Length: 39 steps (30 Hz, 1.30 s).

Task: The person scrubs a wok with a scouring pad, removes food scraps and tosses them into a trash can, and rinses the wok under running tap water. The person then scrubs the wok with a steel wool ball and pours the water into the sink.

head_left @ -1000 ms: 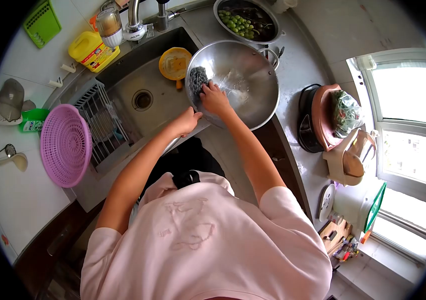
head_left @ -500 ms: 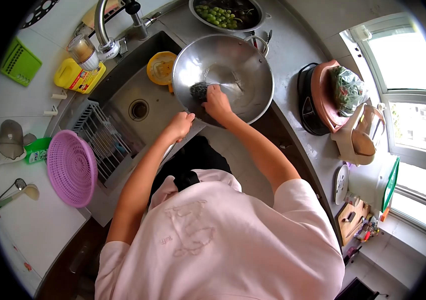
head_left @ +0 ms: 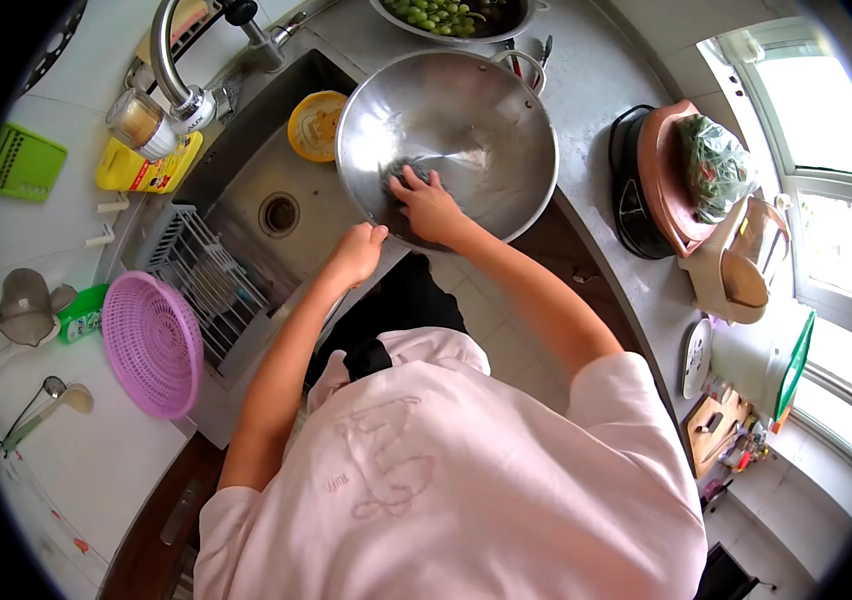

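Note:
A wide steel wok (head_left: 491,130) rests tilted at the sink's right edge, partly over the counter. My left hand (head_left: 354,256) is closed around its long handle, just below the near rim; most of the handle is hidden by the hand and arm. Inside the wok, my right hand (head_left: 428,208) presses a dark steel wool scrubber (head_left: 401,172) against the lower left of the bowl. The fingers are somewhat spread over the scrubber and cover part of it. A small loop handle (head_left: 538,70) stands on the wok's far side.
In the sink (head_left: 246,215) lies a yellow strainer (head_left: 314,125), under the faucet (head_left: 161,50). A bowl of green grapes (head_left: 436,15) sits behind the wok. Leftward are a dish rack (head_left: 208,275) and pink basket (head_left: 153,345). An appliance (head_left: 651,190) stands on the right counter.
My right hand's fingers have spread out over the scrubber, which has shifted slightly within the wok. The left hand keeps its grip on the handle. The view has tilted a little.

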{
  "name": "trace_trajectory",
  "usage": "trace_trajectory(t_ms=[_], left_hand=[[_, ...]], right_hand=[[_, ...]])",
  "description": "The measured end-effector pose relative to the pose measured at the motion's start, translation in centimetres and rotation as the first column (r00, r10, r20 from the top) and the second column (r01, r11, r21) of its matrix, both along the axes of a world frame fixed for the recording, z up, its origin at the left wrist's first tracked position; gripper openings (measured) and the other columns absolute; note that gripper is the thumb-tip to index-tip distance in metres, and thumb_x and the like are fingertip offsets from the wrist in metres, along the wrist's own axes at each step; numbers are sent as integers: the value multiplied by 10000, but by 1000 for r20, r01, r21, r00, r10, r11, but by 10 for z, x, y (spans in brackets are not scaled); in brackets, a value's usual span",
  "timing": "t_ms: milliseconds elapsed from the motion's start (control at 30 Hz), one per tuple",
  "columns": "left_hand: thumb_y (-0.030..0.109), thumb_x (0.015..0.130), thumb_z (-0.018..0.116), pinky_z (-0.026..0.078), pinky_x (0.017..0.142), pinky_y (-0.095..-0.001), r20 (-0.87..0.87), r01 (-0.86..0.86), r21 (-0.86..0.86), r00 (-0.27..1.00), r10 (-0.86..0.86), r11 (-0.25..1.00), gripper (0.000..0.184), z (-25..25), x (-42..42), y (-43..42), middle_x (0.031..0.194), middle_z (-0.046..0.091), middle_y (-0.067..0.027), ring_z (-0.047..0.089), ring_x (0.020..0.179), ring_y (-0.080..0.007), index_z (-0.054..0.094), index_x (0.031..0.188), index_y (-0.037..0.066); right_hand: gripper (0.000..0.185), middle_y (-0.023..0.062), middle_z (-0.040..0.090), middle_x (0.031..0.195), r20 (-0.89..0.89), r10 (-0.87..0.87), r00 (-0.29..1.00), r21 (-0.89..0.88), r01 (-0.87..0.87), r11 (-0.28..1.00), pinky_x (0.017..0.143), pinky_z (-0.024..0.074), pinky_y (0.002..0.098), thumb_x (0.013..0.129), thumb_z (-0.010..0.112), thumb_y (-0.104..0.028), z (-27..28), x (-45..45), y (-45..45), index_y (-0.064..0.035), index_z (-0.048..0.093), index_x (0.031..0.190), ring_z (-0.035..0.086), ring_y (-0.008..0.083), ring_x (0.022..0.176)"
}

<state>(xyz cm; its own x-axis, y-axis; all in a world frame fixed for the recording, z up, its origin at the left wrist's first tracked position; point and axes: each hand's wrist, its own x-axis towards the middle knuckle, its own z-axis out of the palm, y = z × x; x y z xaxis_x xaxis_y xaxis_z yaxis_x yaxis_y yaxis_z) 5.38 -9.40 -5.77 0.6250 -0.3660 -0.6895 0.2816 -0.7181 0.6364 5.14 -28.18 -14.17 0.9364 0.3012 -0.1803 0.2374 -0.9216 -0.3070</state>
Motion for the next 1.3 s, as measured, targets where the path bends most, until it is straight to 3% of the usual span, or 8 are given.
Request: trace_trajectory(t_ms=[100,200,300,533,833,1000,1167,1300], left_hand=[[329,996,410,490,712,-497,346,118,49,930,-128,992,447,-34,-4,6,856,637,-283,628,801,-452,588,903,-71],[342,989,416,439,869,-503,206,85,92,973,-102,992,462,-14,-1,2,995,626,-296,561,1002,-490,616,981,-74],[336,985,451,448,536,-420,492,97,-6,867,-81,995,427,-61,-6,11,666,577,-165,585,562,-310,557,807,-37],[326,998,411,431,881,-502,269,153,129,946,-183,980,462,-11,-5,-2,1011,615,-319,560,1010,-489,605,979,-93],[279,984,488,315,300,-324,-199,-88,-152,978,57,984,318,-1,1,4,629,491,-94,426,358,-141,488,898,-27],[258,948,563,307,308,-307,-136,-27,-228,991,-4,973,308,1,-3,1,668,495,-59,407,378,-125,494,1011,-36],[247,938,565,334,328,-340,-52,42,-147,997,-50,988,295,-2,0,2,628,496,-53,430,363,-158,526,1023,-32],[266,944,557,330,334,-334,-103,93,-130,989,-107,987,289,-3,10,7,598,473,-40,417,360,-155,535,965,-21]], right_hand=[[570,170,364,1474,18,-222,975,99,220,971,1056,302,605,885,571,-212,-8,67,11,-134,394,1421,325,465,1342],[547,108,290,1535,8,-384,923,33,384,923,1057,272,644,906,526,-223,0,85,-29,-191,388,1435,258,510,1360],[565,84,214,1573,-91,-353,931,-20,352,936,1066,230,671,914,509,-245,20,61,-39,-206,359,1457,196,491,1399],[645,101,158,1591,-95,-367,926,134,377,917,1113,152,640,925,500,-270,8,61,34,-215,233,1510,140,453,1432],[618,110,181,1584,-235,25,972,202,24,979,1107,195,641,958,475,-260,23,11,4,-273,220,1521,169,427,1435],[555,208,140,1574,-293,217,931,651,28,759,1175,149,419,1002,427,-237,20,22,6,-182,234,1519,147,374,1452],[516,233,306,1506,-67,-261,963,869,185,460,1120,285,361,964,523,-274,9,68,55,-155,394,1450,349,362,1375],[450,149,505,1385,-217,60,974,790,139,598,1047,389,336,905,626,-321,28,14,10,-157,569,1319,510,283,1261]])
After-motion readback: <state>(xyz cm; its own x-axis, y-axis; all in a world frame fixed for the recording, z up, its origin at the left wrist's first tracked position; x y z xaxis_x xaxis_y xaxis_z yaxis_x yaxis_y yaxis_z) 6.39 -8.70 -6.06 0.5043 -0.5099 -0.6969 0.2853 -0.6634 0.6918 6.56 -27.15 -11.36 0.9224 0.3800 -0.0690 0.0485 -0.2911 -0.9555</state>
